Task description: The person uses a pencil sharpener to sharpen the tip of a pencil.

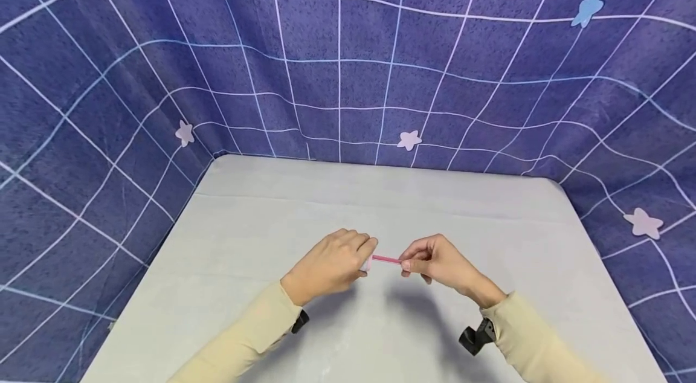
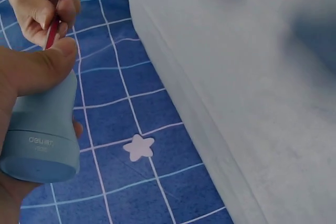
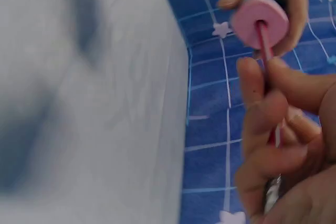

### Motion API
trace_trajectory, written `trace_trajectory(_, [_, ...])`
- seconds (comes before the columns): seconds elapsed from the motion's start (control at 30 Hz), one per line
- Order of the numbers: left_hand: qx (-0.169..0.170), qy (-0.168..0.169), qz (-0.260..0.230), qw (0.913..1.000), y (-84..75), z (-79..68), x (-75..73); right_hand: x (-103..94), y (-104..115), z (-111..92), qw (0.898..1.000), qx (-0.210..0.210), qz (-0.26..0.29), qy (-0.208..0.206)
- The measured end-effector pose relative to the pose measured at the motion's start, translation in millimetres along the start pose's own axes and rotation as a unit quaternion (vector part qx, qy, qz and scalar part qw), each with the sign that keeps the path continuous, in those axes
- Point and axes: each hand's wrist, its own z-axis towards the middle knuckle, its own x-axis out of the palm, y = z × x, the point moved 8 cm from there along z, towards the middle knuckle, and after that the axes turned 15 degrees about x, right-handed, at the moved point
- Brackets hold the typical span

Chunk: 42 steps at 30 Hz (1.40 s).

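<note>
My left hand [image 1: 334, 262] wraps round a pencil sharpener [image 2: 44, 124], a rounded light-blue body marked "deli", held over the table. Its pink end face [image 3: 251, 23] has a central hole and turns toward my right hand [image 1: 440, 265]. From that hole runs a slim red pencil [image 1: 387, 259], its tip hidden inside the sharpener. The thumb and fingers [image 3: 296, 85] of my right hand pinch the pencil a short way from the pink face. Behind those fingers, the rest of the pencil is partly covered.
Beneath both hands spreads a white-covered table [image 1: 261, 214]. A blue curtain [image 1: 359, 87] with grid lines and star shapes hangs behind it and along both sides. Each wrist wears a small black camera, such as the right wrist camera [image 1: 477, 336].
</note>
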Motion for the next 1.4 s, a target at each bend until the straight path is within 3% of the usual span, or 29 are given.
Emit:
trace_trajectory(0.07, [-0.019,0.001,-0.021,0.9996,4.0,-3.3,1.0,-3.3,7,-3,0.997,-0.051,-0.044,-0.049])
trace_trajectory(0.13, [-0.039,-0.003,-0.043,0.9983,8.9,-6.1,0.7,-7.7,15,-9,0.985,-0.105,-0.083,-0.106])
trace_trajectory(0.2, [-0.059,-0.011,-0.069,0.9958,13.8,-8.3,0.1,-10.2,25,-16,0.963,-0.172,-0.129,-0.161])
trace_trajectory(0.27, [-0.077,-0.016,-0.097,0.9922,18.0,-9.5,0.5,-8.1,33,-23,0.931,-0.246,-0.181,-0.2])
trace_trajectory(0.33, [-0.096,-0.015,-0.123,0.9876,21.9,-10.0,1.9,-3.8,40,-32,0.886,-0.32,-0.236,-0.239])
trace_trajectory(0.43, [-0.131,0.004,-0.177,0.9755,27.5,-11.0,7.6,3.1,47,-44,0.797,-0.418,-0.306,-0.31])
trace_trajectory(0.5, [-0.157,0.015,-0.218,0.963,31.9,-12.6,10.9,6.2,49,-52,0.744,-0.463,-0.327,-0.353])
trace_trajectory(0.53, [-0.169,0.019,-0.243,0.9549,33.9,-13.3,12.4,7.7,50,-55,0.721,-0.482,-0.334,-0.369])
trace_trajectory(0.6, [-0.184,0.024,-0.285,0.9403,37.5,-14.4,14.1,10.1,51,-59,0.69,-0.51,-0.337,-0.388])
trace_trajectory(0.67, [-0.189,0.028,-0.313,0.9303,40.7,-14.5,14.6,11.8,53,-62,0.67,-0.529,-0.336,-0.398])
trace_trajectory(0.77, [-0.182,0.037,-0.33,0.9256,44.8,-12.9,14.7,13.1,55,-64,0.651,-0.545,-0.333,-0.411])
trace_trajectory(0.9, [-0.176,0.041,-0.329,0.9268,51.2,-9.2,13.8,11.5,59,-63,0.638,-0.549,-0.325,-0.431])
trace_trajectory(0.97, [-0.173,0.034,-0.321,0.9303,54.5,-6.4,12.4,8.5,60,-61,0.64,-0.545,-0.32,-0.436])
trace_trajectory(1.03, [-0.167,0.024,-0.304,0.9376,57.4,-2.7,10.1,4.7,61,-57,0.651,-0.536,-0.317,-0.434])
trace_trajectory(1.1, [-0.158,0.013,-0.274,0.9486,59.7,0.8,7.8,0.1,61,-51,0.673,-0.523,-0.31,-0.421])
trace_trajectory(1.13, [-0.152,0.009,-0.256,0.9547,60.5,2.6,7.0,-2.6,61,-47,0.693,-0.512,-0.303,-0.407])
trace_trajectory(1.2, [-0.137,0.005,-0.208,0.9684,61.3,6.7,5.3,-9.6,60,-35,0.752,-0.468,-0.282,-0.368])
trace_trajectory(1.3, [-0.109,0.003,-0.134,0.985,61.9,14.0,3.9,-24.1,55,-9,0.867,-0.348,-0.209,-0.288])
trace_trajectory(1.33, [-0.099,0.004,-0.11,0.989,62.1,16.5,3.9,-28.7,51,0,0.9,-0.298,-0.182,-0.26])
trace_trajectory(1.4, [-0.08,0.003,-0.071,0.9943,62.8,21.2,4.0,-37.0,44,15,0.947,-0.207,-0.131,-0.206])
